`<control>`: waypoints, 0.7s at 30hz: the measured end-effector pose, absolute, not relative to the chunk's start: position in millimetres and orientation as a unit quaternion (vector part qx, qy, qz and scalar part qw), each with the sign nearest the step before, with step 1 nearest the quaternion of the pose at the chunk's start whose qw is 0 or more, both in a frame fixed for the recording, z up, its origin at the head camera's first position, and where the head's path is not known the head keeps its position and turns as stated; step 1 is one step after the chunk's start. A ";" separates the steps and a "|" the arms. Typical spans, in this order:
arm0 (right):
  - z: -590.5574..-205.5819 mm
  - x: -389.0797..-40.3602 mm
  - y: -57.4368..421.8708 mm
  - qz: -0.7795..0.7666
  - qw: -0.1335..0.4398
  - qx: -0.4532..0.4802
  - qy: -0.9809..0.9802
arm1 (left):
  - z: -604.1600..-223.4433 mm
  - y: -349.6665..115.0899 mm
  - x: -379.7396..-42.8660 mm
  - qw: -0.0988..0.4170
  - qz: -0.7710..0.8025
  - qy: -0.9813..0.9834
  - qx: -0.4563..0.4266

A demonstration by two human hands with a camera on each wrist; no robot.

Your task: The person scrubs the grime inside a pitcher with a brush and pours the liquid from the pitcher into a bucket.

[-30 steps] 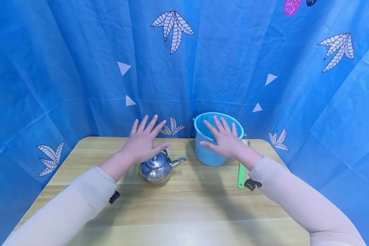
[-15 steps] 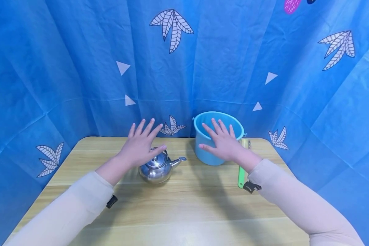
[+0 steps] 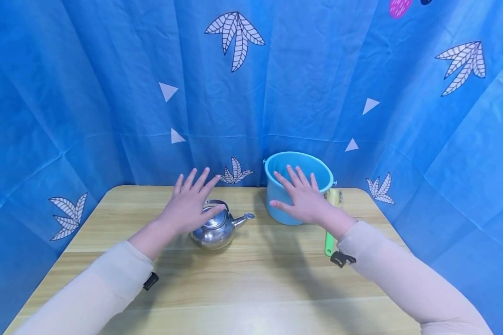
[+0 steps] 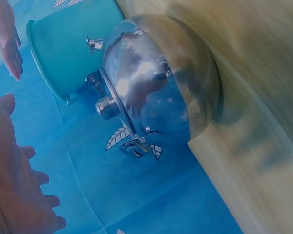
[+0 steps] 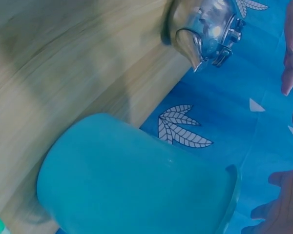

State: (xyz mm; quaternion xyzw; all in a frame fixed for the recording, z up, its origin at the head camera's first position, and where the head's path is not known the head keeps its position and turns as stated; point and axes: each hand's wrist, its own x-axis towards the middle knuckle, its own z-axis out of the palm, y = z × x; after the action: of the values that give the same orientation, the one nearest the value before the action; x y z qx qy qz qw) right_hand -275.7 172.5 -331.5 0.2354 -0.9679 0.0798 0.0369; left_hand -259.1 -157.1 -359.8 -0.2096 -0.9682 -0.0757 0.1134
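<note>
My left hand (image 3: 186, 204), fingers spread and holding nothing, hovers beside and above a shiny metal teapot (image 3: 213, 236). The teapot stands upright on the wooden table, its spout pointing right; in the head view my hand overlaps part of its lid and handle. In the left wrist view the teapot (image 4: 161, 83) stands apart from my palm (image 4: 10, 180). With fingers likewise spread, my right hand (image 3: 306, 200) is over the near side of a light blue bucket (image 3: 278, 204). The right wrist view has the bucket (image 5: 136, 180) close by, my fingers (image 5: 278, 204) past its rim.
Right of the bucket lies a brush (image 3: 329, 237) with a green handle, its pale head partly behind my right wrist. The wooden table (image 3: 243, 288) reaches back to a blue curtain (image 3: 310, 83) with leaf prints, which also hangs along both sides.
Both hands have lowered slightly toward me, still spread. More of the teapot's handle and the brush's head now shows. Teapot, bucket and brush have stayed in place.
</note>
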 end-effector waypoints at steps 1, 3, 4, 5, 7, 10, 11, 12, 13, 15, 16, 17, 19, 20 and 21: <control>-332.2 -275.4 172.1 0.080 0.037 0.237 -0.968 | -360.4 -157.5 -258.7 0.113 -0.076 -0.968 -0.210; -333.5 -274.8 171.5 0.077 0.039 0.239 -0.967 | -361.2 -157.8 -257.5 0.112 -0.080 -0.968 -0.209; -334.0 -274.5 171.2 0.076 0.039 0.240 -0.967 | -361.5 -158.0 -256.9 0.111 -0.081 -0.968 -0.208; -334.6 -274.3 170.9 0.075 0.039 0.241 -0.967 | -361.9 -158.1 -256.4 0.110 -0.083 -0.969 -0.207; -336.0 -274.1 170.4 0.074 0.038 0.241 -0.967 | -362.4 -158.4 -255.5 0.110 -0.085 -0.969 -0.206; -337.6 -273.8 169.8 0.080 0.037 0.242 -0.966 | -364.0 -158.8 -254.1 0.109 -0.087 -0.969 -0.206; -338.2 -273.7 169.7 0.081 0.038 0.242 -0.966 | -364.5 -159.0 -253.6 0.109 -0.088 -0.968 -0.206; -338.8 -273.6 169.6 0.081 0.038 0.243 -0.966 | -365.2 -159.3 -253.3 0.109 -0.089 -0.968 -0.207; -339.4 -273.4 169.6 0.081 0.039 0.243 -0.966 | -365.6 -159.5 -252.8 0.108 -0.090 -0.968 -0.207; -340.7 -273.0 169.7 0.081 0.040 0.244 -0.966 | -366.7 -160.2 -252.2 0.107 -0.089 -0.968 -0.208; -341.2 -272.5 169.6 0.079 0.041 0.245 -0.965 | -367.2 -160.7 -252.0 0.106 -0.088 -0.968 -0.209; -341.5 -271.7 169.2 0.078 0.042 0.246 -0.965 | -367.5 -161.1 -251.6 0.106 -0.087 -0.968 -0.209; -342.1 -269.9 168.2 0.083 0.043 0.249 -0.964 | -368.4 -162.1 -250.7 0.109 -0.089 -0.967 -0.211; -342.4 -268.8 167.6 0.084 0.043 0.251 -0.963 | -368.8 -162.6 -250.1 0.108 -0.092 -0.967 -0.211; -342.7 -267.7 167.0 0.085 0.044 0.252 -0.963 | -369.4 -163.3 -249.6 0.109 -0.092 -0.967 -0.210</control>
State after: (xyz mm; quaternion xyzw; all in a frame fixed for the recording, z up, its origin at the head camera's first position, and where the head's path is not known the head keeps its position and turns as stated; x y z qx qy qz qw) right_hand -267.7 167.0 -342.7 0.2522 -0.9629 0.0853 0.0440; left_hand -249.6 -163.3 -369.4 -0.2105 -0.9671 -0.0923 0.1094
